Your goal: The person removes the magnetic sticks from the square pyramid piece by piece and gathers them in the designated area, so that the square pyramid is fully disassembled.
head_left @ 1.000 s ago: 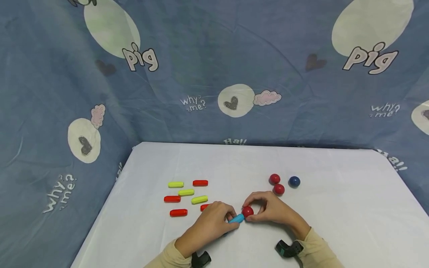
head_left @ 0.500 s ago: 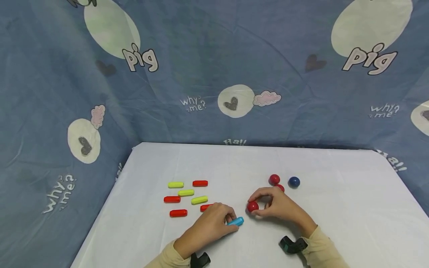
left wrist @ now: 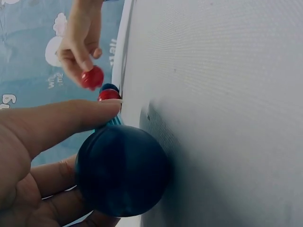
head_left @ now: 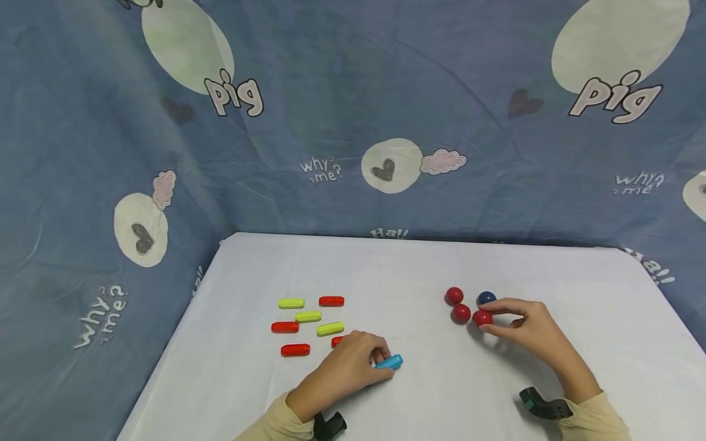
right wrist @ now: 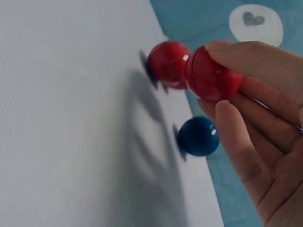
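My left hand [head_left: 350, 364] pinches a light blue rod [head_left: 393, 362] between thumb and fingers, low over the table. In the left wrist view a dark blue ball [left wrist: 123, 170] sits at the rod's near end; the head view hides it behind the hand. Over to the right, my right hand [head_left: 532, 324] grips a red ball [head_left: 482, 318] with thumb and fingertips. Two other red balls, one farther back [head_left: 455, 296] and one nearer [head_left: 461, 314], lie just left of it. A second dark blue ball [head_left: 486, 298] is right behind the gripped one, partly covered by the fingers.
Several red rods [head_left: 295, 350] and yellow-green rods [head_left: 307, 316] lie scattered to the left; one red rod is partly behind the left hand. A white cloth covers the table [head_left: 397, 269], and a blue printed curtain [head_left: 309, 208] hangs behind its far edge.
My right hand has drawn the red ball away from the light blue rod's end, carrying it right and back to beside the other balls. The left hand stays in place with the rod.
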`<action>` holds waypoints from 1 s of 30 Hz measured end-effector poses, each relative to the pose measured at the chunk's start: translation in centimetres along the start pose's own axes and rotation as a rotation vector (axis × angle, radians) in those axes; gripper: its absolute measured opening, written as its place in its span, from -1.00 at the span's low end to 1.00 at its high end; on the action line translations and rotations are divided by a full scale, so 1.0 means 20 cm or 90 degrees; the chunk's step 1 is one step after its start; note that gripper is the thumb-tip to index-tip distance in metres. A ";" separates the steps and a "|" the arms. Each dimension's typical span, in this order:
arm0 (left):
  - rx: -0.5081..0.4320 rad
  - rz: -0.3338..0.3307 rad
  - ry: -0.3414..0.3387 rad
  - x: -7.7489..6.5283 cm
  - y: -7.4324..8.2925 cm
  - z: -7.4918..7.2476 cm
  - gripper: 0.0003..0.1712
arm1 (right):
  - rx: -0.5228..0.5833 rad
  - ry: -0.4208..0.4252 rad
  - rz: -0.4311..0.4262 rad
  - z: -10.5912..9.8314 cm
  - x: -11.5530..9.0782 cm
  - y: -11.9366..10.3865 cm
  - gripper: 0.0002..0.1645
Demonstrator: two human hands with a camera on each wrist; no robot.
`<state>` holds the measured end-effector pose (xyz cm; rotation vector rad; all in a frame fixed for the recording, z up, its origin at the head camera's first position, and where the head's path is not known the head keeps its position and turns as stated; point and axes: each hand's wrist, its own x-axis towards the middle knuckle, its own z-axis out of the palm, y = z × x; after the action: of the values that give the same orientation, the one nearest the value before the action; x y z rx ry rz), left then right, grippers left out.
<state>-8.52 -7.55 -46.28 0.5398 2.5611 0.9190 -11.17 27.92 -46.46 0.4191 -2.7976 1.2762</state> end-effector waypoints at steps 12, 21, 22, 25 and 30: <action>-0.003 0.017 0.006 0.00 -0.01 0.00 -0.86 | -0.082 -0.019 -0.061 0.02 0.01 0.08 -0.55; -0.009 0.019 0.006 -0.01 -0.01 0.00 -0.86 | -0.071 -0.003 -0.065 0.02 0.01 0.05 -0.54; -0.015 0.026 0.008 -0.01 -0.01 0.00 -0.87 | -0.066 0.006 -0.070 0.02 0.01 0.04 -0.54; -0.035 0.058 0.015 -0.01 -0.01 0.00 -0.87 | -0.039 0.037 -0.089 0.02 0.00 0.01 -0.58; -0.082 0.113 0.045 0.00 0.00 -0.01 -0.86 | 0.051 0.041 -0.132 0.06 0.00 -0.07 -0.59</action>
<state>-8.59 -7.65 -46.10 0.7173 2.5244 1.1752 -10.75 26.27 -46.24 0.6420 -2.5772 1.3329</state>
